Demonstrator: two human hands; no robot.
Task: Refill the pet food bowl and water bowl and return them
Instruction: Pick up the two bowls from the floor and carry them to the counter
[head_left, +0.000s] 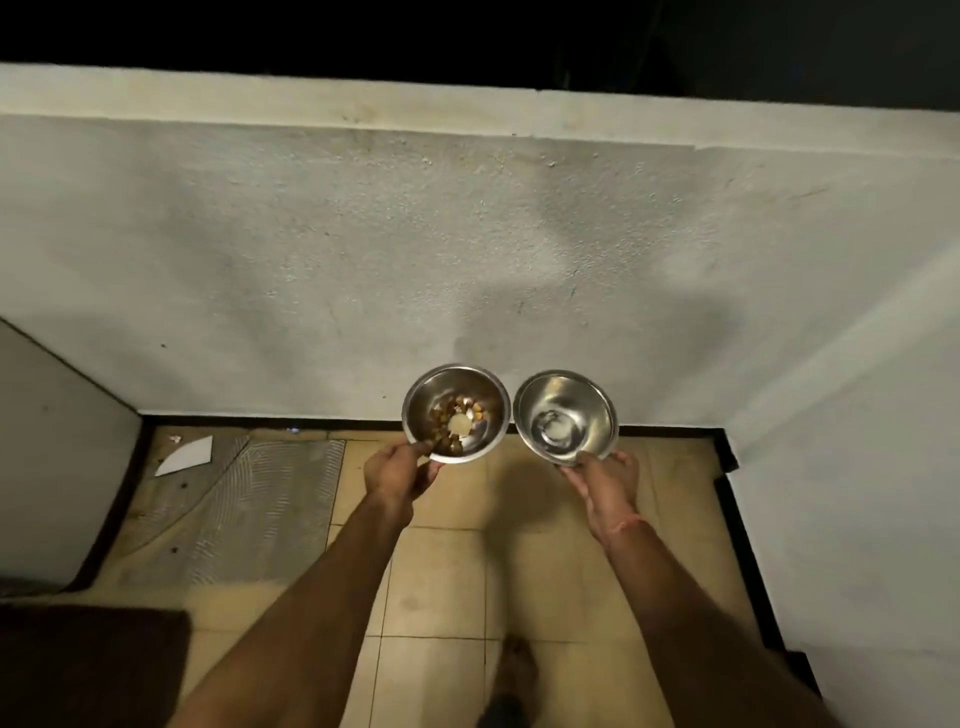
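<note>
The left hand (396, 470) grips the near rim of the food bowl (456, 413), the right hand (605, 480) the water bowl (565, 417), both held side by side above the tiled floor (561, 582) before a low white wall (467, 249). A grey mat (249, 509) and what may be a scrap of paper (186, 456) lie left; a bare foot (514, 670) stands below.
</note>
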